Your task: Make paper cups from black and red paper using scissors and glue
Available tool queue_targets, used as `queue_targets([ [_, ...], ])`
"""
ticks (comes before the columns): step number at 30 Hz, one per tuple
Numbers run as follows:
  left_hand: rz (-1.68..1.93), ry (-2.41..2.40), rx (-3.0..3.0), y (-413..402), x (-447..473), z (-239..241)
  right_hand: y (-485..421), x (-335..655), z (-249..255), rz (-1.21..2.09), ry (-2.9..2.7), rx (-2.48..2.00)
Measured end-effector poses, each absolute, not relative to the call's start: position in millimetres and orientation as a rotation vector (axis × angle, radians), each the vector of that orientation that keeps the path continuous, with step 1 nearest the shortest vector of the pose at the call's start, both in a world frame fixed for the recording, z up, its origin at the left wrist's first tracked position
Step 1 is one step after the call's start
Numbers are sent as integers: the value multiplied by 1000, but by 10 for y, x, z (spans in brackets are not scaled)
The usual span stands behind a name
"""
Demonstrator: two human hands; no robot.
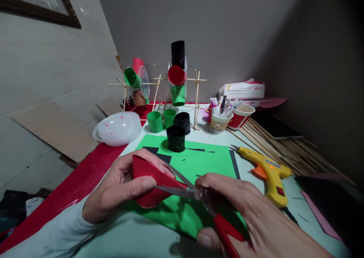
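My left hand (122, 186) pinches a curled piece of red paper (146, 199) between thumb and fingers. In my right hand (236, 208) is a pair of scissors with red handles (224, 231). Their blades are spread, one passing on each side of the red paper's right-hand edge. Beneath both hands lie green paper sheets (210, 157) with dark strips among them. A black paper cup (176, 138) stands on the green sheets, just beyond my left hand. Behind it are another black cup (182, 122) and two green cups (155, 121).
Stick frames (196, 99) hold wheels of coloured paper cups (176, 75) at the back. A yellow glue gun (270, 174) lies to the right, near long wooden sticks (257, 144). A cup of markers (220, 122) and a clear plastic bowl (119, 129) flank the middle.
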State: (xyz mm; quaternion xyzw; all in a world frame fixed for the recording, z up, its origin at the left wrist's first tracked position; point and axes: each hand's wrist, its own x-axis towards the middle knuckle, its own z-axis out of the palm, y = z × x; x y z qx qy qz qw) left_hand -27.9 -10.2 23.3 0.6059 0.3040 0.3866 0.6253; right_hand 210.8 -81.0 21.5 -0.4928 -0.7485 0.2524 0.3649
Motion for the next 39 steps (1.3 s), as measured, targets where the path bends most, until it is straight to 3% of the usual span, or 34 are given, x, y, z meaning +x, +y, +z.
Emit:
queue_targets([
  [39, 881, 667, 1389, -63, -321, 100, -916, 2078, 196, 660, -1892, -1248],
])
